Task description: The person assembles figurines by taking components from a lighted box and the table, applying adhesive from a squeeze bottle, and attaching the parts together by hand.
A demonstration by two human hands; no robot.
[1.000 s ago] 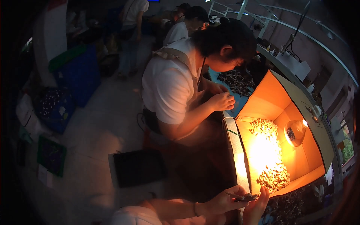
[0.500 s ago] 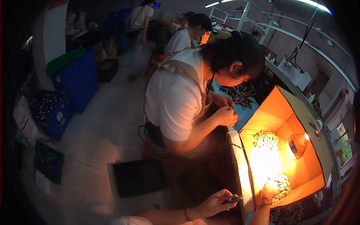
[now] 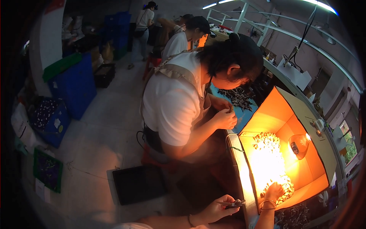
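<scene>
Dim workshop, concrete floor, blue crates (image 3: 78,82) along the wall, a workbench (image 3: 244,183) at right with an open cardboard box (image 3: 301,152) lit orange by a bare lamp (image 3: 299,144) inside. Pile of small pale parts (image 3: 268,164) glows under it.

Risk, as I judge it: right hand (image 3: 273,191) is down in the pile, fairly near the hot lamp, so a burn or knocked bulb is possible if it reaches deeper. Glare washes out the parts; easy to grab the wrong one or spill some over the box edge.

Left hand (image 3: 217,208) is closed in a pinch on a small dark piece (image 3: 234,204), held just at the bench edge. Right hand is curled over the parts, fingers touching them; whether it grips anything, cannot tell.

Co-worker in white shirt (image 3: 179,99) sits just beside, hands busy at a blue tray (image 3: 238,114).
</scene>
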